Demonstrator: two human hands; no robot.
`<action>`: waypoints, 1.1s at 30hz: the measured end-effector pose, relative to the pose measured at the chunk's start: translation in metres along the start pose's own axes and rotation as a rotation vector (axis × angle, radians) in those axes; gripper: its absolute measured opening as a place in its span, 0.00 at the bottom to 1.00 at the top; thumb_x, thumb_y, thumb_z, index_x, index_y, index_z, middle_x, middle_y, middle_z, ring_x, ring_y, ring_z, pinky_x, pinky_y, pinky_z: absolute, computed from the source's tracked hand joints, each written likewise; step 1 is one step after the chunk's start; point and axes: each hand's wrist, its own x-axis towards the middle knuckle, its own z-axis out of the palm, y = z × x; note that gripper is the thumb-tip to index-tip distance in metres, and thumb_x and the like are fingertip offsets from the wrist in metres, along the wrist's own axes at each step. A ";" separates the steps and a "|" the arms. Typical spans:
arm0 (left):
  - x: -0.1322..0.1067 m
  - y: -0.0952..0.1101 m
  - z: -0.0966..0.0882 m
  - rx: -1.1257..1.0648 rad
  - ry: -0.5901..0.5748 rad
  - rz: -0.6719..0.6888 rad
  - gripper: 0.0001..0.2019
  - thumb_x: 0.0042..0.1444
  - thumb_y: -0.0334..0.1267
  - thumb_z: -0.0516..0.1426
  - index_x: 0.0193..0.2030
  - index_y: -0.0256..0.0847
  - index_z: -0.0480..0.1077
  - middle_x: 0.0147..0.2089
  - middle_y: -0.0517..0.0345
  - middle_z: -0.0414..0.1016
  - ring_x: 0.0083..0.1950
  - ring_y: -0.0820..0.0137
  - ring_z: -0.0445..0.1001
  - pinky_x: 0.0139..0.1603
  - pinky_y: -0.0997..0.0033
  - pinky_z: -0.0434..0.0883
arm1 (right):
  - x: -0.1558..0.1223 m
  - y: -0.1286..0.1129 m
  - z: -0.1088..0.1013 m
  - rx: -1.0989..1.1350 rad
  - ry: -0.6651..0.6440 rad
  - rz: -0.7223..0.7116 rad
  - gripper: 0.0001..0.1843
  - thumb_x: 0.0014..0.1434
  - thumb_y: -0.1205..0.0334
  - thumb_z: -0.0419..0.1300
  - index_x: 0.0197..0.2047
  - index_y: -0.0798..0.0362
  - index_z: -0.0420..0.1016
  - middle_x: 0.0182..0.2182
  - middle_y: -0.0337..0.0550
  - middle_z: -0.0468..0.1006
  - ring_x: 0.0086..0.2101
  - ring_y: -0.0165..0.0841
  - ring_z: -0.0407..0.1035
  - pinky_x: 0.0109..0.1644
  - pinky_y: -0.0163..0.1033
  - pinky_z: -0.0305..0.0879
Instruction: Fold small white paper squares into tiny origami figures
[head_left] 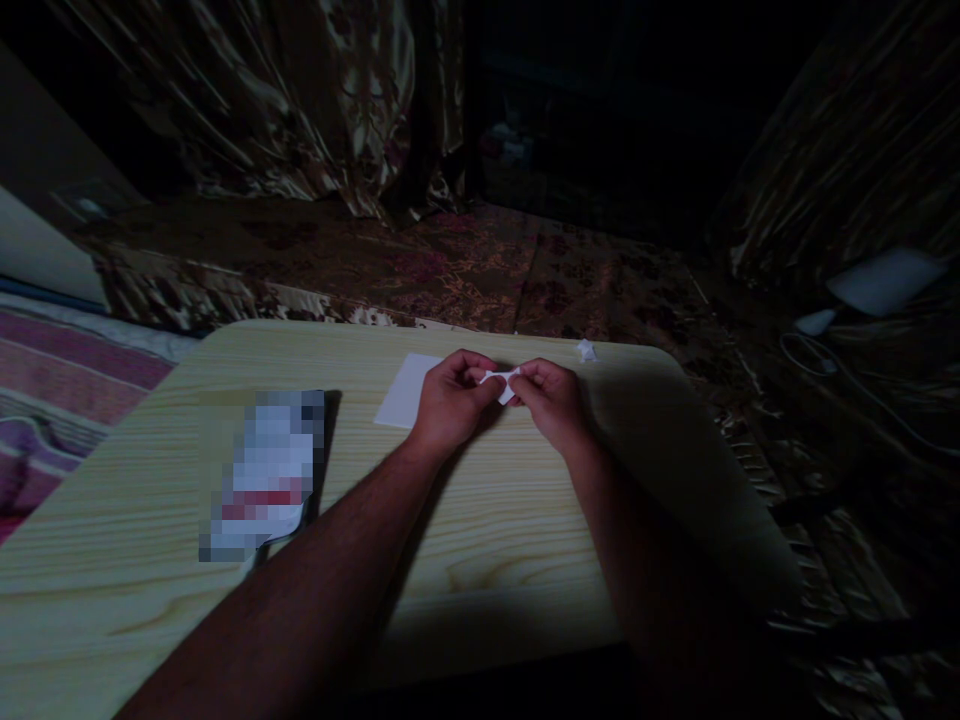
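Between my two hands is a small piece of folded white paper (pixel 508 391), held just above the far half of the table. My left hand (pixel 455 398) pinches its left side with thumb and fingers. On the right side, my right hand (pixel 551 398) grips it the same way. The folds are partly covered by my thumbs and too small to make out fully. A flat white sheet of paper (pixel 403 391) lies beside my left hand, partly hidden behind it. Past my right hand, a small folded white paper star (pixel 586 350) rests near the table's far edge.
A phone-like device with a blurred screen (pixel 274 465) lies on the wooden table (pixel 487 540) at the left. Patterned curtains (pixel 322 90) hang beyond a cloth-covered ledge (pixel 450 265). A white object with a cable (pixel 885 280) is at the right; striped bedding (pixel 67 370) is at the left.
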 end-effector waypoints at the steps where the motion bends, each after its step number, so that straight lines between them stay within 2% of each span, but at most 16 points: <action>1: 0.000 0.001 0.000 0.004 0.000 0.000 0.13 0.43 0.38 0.65 0.35 0.38 0.70 0.26 0.61 0.73 0.23 0.78 0.66 0.23 0.79 0.62 | 0.000 0.000 0.000 0.000 0.004 0.001 0.09 0.49 0.57 0.62 0.30 0.54 0.72 0.23 0.39 0.76 0.24 0.29 0.71 0.28 0.34 0.68; 14: -0.002 0.004 0.002 0.028 -0.021 0.009 0.12 0.44 0.38 0.65 0.35 0.38 0.70 0.26 0.62 0.73 0.22 0.78 0.66 0.22 0.79 0.61 | 0.001 0.002 0.000 -0.034 0.043 0.007 0.08 0.50 0.58 0.60 0.28 0.54 0.72 0.20 0.37 0.74 0.22 0.29 0.70 0.26 0.33 0.67; 19: -0.003 0.004 0.002 0.045 -0.023 0.018 0.12 0.44 0.39 0.64 0.35 0.38 0.70 0.26 0.61 0.73 0.23 0.77 0.67 0.22 0.78 0.62 | 0.000 0.003 -0.002 -0.055 0.036 -0.041 0.07 0.51 0.59 0.58 0.27 0.54 0.72 0.19 0.36 0.73 0.21 0.29 0.69 0.25 0.33 0.66; 25: -0.002 0.002 0.001 0.038 -0.021 0.019 0.12 0.44 0.39 0.64 0.35 0.38 0.70 0.26 0.61 0.73 0.23 0.77 0.67 0.23 0.78 0.62 | 0.000 0.001 -0.001 -0.051 0.040 -0.035 0.07 0.50 0.58 0.59 0.27 0.54 0.72 0.20 0.36 0.73 0.23 0.29 0.69 0.27 0.33 0.66; 33: -0.001 0.001 0.000 0.004 -0.092 0.002 0.15 0.42 0.39 0.66 0.37 0.38 0.70 0.29 0.60 0.74 0.27 0.74 0.70 0.28 0.75 0.66 | 0.000 -0.004 -0.003 -0.106 0.055 -0.039 0.09 0.50 0.57 0.60 0.28 0.54 0.72 0.20 0.36 0.72 0.22 0.27 0.66 0.27 0.32 0.62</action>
